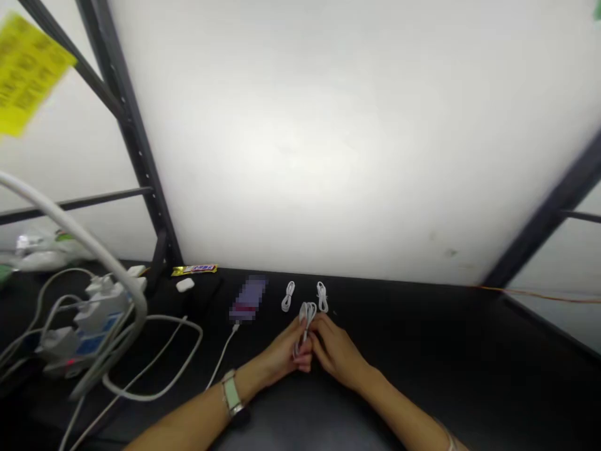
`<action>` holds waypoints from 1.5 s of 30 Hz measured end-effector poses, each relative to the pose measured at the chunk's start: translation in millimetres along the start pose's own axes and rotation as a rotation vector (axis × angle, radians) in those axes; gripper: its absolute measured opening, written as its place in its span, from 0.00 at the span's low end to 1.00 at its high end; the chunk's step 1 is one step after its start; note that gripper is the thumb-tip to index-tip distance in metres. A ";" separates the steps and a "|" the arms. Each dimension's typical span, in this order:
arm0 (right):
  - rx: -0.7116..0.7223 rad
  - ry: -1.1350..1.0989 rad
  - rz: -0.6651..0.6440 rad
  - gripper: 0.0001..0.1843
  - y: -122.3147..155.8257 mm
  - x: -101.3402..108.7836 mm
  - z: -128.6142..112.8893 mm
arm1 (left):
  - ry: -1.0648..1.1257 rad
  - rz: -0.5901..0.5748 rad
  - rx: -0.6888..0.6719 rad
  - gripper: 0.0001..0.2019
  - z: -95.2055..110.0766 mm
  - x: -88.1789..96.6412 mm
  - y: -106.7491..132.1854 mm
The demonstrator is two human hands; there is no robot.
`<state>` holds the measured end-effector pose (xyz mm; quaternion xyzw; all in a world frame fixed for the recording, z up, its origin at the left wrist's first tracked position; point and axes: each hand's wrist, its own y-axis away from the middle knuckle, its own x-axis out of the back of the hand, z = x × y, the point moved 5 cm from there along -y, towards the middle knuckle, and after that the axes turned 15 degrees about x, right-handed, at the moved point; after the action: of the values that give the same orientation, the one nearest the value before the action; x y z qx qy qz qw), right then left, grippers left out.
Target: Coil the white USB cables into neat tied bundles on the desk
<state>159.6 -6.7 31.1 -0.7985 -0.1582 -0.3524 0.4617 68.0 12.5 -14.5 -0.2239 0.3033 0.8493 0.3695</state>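
Fingers of left hand and right hand pinched snug round white cable bundle, just above black table, just short of two more bundles. Probably best: keep loops even, hold firm, no yanking.

On my screen I see a black table under a white back panel. At the panel's foot lie two small coiled white cables, near each other. Left of them is a blurred purple device with a thin white lead going into it. Further left lie a gold-wrapped candy bar and a small white case. At far left a power strip carries white plugs. A yellow sheet hangs beside the black frame post.
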 end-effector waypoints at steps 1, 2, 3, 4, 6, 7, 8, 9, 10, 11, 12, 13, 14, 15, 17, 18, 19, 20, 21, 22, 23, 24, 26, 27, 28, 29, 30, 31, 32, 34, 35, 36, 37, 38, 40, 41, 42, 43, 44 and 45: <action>-0.002 0.014 -0.017 0.08 0.2 -0.2 0.3 | -0.033 0.021 -0.016 0.19 -0.2 1.0 -0.9; -0.005 0.025 -0.028 0.08 0.4 -0.4 0.7 | -0.061 0.031 -0.031 0.19 -0.1 1.4 -1.5; -0.010 0.035 -0.035 0.07 0.5 -0.6 1.1 | -0.081 0.034 -0.042 0.20 0.0 1.2 -2.0; -0.015 0.041 -0.041 0.07 0.6 -0.9 1.4 | -0.094 0.036 -0.051 0.20 0.2 1.0 -2.2; -0.027 0.044 -0.050 0.06 0.5 -1.5 1.3 | -0.112 0.038 -0.065 0.20 0.5 0.3 -2.3; -0.034 0.042 -0.053 0.06 0.4 -1.7 1.0 | -0.119 0.040 -0.072 0.20 0.7 0.0 -2.1; -0.042 0.037 -0.053 0.06 0.2 -1.8 0.6 | -0.129 0.043 -0.080 0.20 1.0 -0.3 -1.8; -0.048 0.028 -0.049 0.06 -0.1 -1.6 0.0 | -0.146 0.049 -0.093 0.20 1.6 -0.5 -1.2; -0.050 0.018 -0.044 0.06 -0.4 -1.4 -0.6 | -0.174 0.064 -0.110 0.20 2.6 -0.4 -0.4; -0.051 0.008 -0.036 0.06 -0.7 -0.9 -1.0 | -0.215 0.090 -0.128 0.21 3.9 0.1 0.5; -0.053 0.003 -0.027 0.06 -0.9 -0.3 -1.1 | -0.267 0.121 -0.140 0.23 5.0 0.9 1.6; -0.055 0.002 -0.021 0.06 -1.1 0.3 -0.8 | -0.322 0.151 -0.143 0.25 6.0 1.7 2.6; -0.055 0.008 -0.018 0.06 -1.1 0.8 -0.2 | -0.370 0.179 -0.141 0.27 7.0 2.6 3.6; -0.054 0.022 -0.016 0.06 -1.0 1.5 0.7 | -0.405 0.201 -0.145 0.28 8.4 3.5 4.7; -0.046 0.064 -0.016 0.06 -0.6 2.6 2.7 | -0.425 0.212 -0.184 0.28 12.6 4.1 7.1; -0.035 0.085 -0.022 0.06 -0.3 2.8 3.6 | -0.417 0.207 -0.222 0.25 15.4 3.8 8.4; -0.020 0.106 -0.028 0.06 0.1 2.7 4.2 | -0.403 0.205 -0.262 0.23 18.1 3.6 9.8; -0.007 0.128 -0.035 0.06 0.6 2.6 5.0 | -0.381 0.202 -0.297 0.21 20.5 3.4 10.9; 0.001 0.151 -0.044 0.07 1.2 2.3 5.9 | -0.353 0.198 -0.324 0.19 22.4 3.2 11.9; 0.008 0.178 -0.056 0.08 1.8 1.9 6.7 | -0.323 0.196 -0.342 0.18 23.6 3.3 12.6; 0.015 0.209 -0.068 0.08 2.3 1.7 7.3 | -0.292 0.197 -0.352 0.18 24.3 3.6 13.0; 0.019 0.242 -0.078 0.08 2.7 1.7 7.6 | -0.266 0.195 -0.356 0.18 24.5 4.0 13.1; 0.024 0.295 -0.098 0.09 2.8 2.3 7.2 | -0.241 0.185 -0.353 0.17 24.0 4.5 12.6; 0.026 0.305 -0.110 0.09 2.7 2.6 6.4 | -0.247 0.179 -0.343 0.17 23.4 4.8 12.0; 0.025 0.307 -0.120 0.10 2.4 2.9 5.6 | -0.261 0.177 -0.333 0.17 22.9 5.2 11.4; 0.024 0.303 -0.128 0.10 2.1 3.3 4.7 | -0.278 0.177 -0.325 0.17 22.5 5.7 10.8; 0.025 0.300 -0.138 0.10 1.8 3.5 3.8 | -0.297 0.179 -0.317 0.18 22.4 6.3 10.4; 0.031 0.305 -0.147 0.10 1.4 3.5 3.0 | -0.318 0.184 -0.311 0.19 22.5 6.8 10.2; 0.041 0.321 -0.155 0.11 1.1 3.3 2.5 | -0.345 0.193 -0.311 0.19 23.0 7.1 10.4; 0.078 0.386 -0.167 0.12 0.7 2.3 2.1 | -0.404 0.217 -0.333 0.18 25.2 6.9 11.9; 0.098 0.422 -0.174 0.12 0.7 1.4 2.3 | -0.436 0.226 -0.344 0.18 26.2 6.3 12.8; 0.121 0.454 -0.178 0.13 0.7 0.3 2.5 | -0.461 0.235 -0.357 0.17 27.1 5.8 13.7; 0.139 0.478 -0.178 0.13 0.7 -0.7 2.8 | -0.478 0.243 -0.366 0.17 27.7 5.3 14.3; 0.147 0.493 -0.176 0.13 0.8 -1.4 3.1 | -0.487 0.247 -0.370 0.17 27.9 4.9 14.7; 0.149 0.496 -0.172 0.13 0.9 -2.3 3.3 | -0.497 0.243 -0.370 0.16 27.2 4.2 14.7; 0.144 0.487 -0.175 0.12 1.0 -2.6 3.0 | -0.506 0.244 -0.374 0.16 26.9 3.9 14.8; 0.132 0.475 -0.177 0.12 1.1 -2.6 2.7 | -0.519 0.248 -0.382 0.15 26.6 3.7 15.0; 0.115 0.460 -0.180 0.11 1.2 -2.5 2.5 | -0.534 0.256 -0.395 0.15 26.7 3.5 15.6; 0.098 0.442 -0.183 0.10 1.4 -2.4 2.3 | -0.557 0.274 -0.416 0.14 27.3 3.3 16.8; 0.078 0.420 -0.186 0.10 1.6 -2.3 2.4 | -0.591 0.302 -0.445 0.13 28.5 3.0 18.6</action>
<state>159.9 -5.4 27.6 -0.6711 -0.1452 -0.5457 0.4804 47.4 23.3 10.6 0.0028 0.0221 0.9669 0.2541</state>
